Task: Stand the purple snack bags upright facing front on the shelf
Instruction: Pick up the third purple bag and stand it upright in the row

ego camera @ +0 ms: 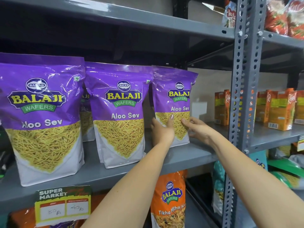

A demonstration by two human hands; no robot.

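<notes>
Three purple Aloo Sev bags stand upright facing front on the grey shelf (189,155). The left bag (41,116) and the middle bag (121,112) stand free, with another purple bag (86,116) partly hidden behind them. The right bag (174,96) stands further back. My left hand (162,130) grips its lower left side, thumb across the front. My right hand (197,127) holds its lower right edge, fingers on the front.
A grey perforated upright post (240,96) bounds the shelf on the right. Orange juice cartons (278,109) stand beyond it. An orange snack bag (169,199) and a price tag (63,206) sit below. Another shelf board (148,20) hangs overhead.
</notes>
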